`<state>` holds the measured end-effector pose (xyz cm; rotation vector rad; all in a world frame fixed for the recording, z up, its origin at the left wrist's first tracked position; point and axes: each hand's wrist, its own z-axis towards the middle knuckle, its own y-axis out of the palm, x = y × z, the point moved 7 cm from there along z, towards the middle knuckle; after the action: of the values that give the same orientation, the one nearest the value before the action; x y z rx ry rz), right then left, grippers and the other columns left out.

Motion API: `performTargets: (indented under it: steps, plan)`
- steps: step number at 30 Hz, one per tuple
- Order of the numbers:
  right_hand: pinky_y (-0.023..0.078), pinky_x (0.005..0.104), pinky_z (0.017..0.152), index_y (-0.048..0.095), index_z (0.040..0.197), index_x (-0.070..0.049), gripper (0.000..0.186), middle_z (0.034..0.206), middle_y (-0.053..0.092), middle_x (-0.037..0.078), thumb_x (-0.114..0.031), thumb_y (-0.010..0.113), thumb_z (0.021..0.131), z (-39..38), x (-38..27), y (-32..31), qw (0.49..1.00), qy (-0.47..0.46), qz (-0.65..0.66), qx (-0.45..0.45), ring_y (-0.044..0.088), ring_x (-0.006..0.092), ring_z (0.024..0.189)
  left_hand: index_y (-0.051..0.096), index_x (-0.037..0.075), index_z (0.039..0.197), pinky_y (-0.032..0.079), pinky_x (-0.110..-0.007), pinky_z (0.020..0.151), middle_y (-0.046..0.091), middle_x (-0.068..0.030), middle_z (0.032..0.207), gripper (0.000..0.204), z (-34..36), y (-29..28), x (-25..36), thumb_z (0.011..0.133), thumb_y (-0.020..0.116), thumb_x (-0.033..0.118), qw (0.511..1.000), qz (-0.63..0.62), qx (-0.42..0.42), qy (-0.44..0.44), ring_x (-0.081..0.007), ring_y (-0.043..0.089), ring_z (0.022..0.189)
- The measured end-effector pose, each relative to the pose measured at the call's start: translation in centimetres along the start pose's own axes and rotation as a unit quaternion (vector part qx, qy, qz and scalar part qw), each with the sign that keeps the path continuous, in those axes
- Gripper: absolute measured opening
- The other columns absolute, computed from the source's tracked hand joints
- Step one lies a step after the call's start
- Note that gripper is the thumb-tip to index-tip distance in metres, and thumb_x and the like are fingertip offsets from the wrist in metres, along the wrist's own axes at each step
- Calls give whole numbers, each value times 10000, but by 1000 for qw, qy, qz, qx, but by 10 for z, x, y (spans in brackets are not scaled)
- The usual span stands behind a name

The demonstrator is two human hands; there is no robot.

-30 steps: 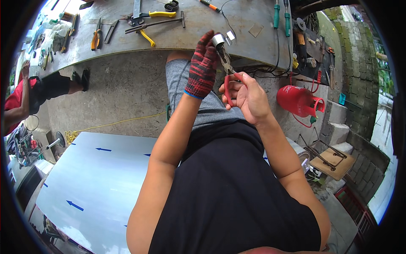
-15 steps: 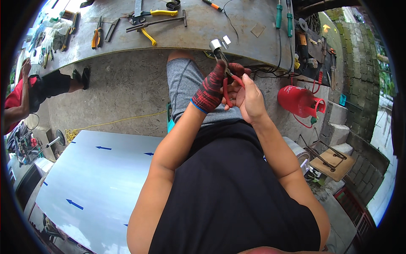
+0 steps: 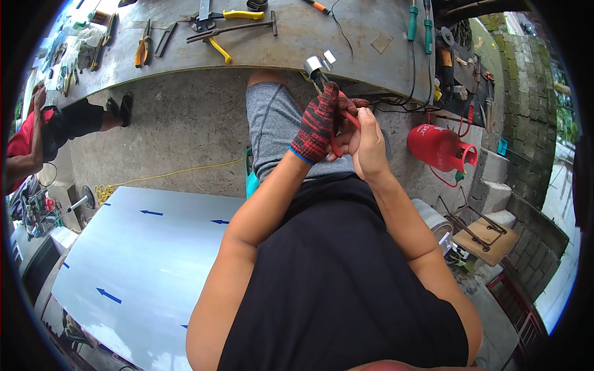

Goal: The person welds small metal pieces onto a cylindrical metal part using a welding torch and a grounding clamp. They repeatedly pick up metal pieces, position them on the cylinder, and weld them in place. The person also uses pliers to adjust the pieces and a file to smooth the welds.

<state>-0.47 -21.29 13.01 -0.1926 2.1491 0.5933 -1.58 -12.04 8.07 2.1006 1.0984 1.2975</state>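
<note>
My left hand (image 3: 315,127), in a red and black knit glove, is closed around the metal head of a pair of red-handled pliers. Bare, my right hand (image 3: 366,143) is curled at the pliers' red handles (image 3: 351,119), its thumb pointing up. At the far end of the pliers, beyond the glove, sits a small shiny curved metal piece (image 3: 314,64) with a pale tab beside it. The glove hides most of the pliers' jaws, so how they meet the piece is hard to see.
Ahead stands a metal workbench (image 3: 297,46) with yellow-handled cutters (image 3: 243,14), orange-handled pliers (image 3: 143,49) and a T-shaped bar (image 3: 235,29). At the right lies a red gas cylinder (image 3: 431,146). A large sheet panel (image 3: 154,247) is at the left; another person (image 3: 65,127) stands beyond it.
My gloved left hand has turned and shifted slightly right, covering more of the pliers' handles. The shiny piece has moved a little up and left. My right hand stays nearly in place.
</note>
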Motion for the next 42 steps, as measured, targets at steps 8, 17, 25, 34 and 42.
performTargets:
  steps: [8,17,25,34,42]
  plan:
    - [644,382,493,473,1281,-11,582,1205,662,205,-562,358,1132,0,-11,5,999,14,-39,0,760,317,700,692,86,894,505,-316,746,726,-41,905,545,-5,6,5,1034,623,608,998,-46,49,17,-156,641,811]
    - [626,356,457,434,1183,6,658,980,578,143,-645,411,1093,7,-22,-2,975,19,-221,10,748,271,656,658,78,901,552,-391,837,686,-62,831,451,9,-6,5,1068,624,495,994,-88,62,30,-229,683,854]
    - [607,300,687,596,1229,-13,513,1023,657,90,-507,514,1116,9,-30,-41,961,-83,-265,19,704,163,792,614,59,840,627,-524,791,659,-117,774,392,31,-11,14,1082,632,367,976,-219,-14,4,-337,722,754]
    - [557,319,767,658,1201,2,285,1093,661,107,-208,724,1020,14,-93,-52,842,-260,-457,119,679,184,858,582,99,808,570,-509,778,607,-73,741,427,37,-29,13,1096,596,416,989,-145,-3,14,-320,684,763]
    - [562,372,790,657,1223,-9,416,1083,673,126,-268,804,932,66,-126,-20,814,-256,-522,22,684,247,912,609,80,849,577,-458,742,636,-75,753,347,29,-44,24,1072,648,343,993,-95,57,32,-280,678,737]
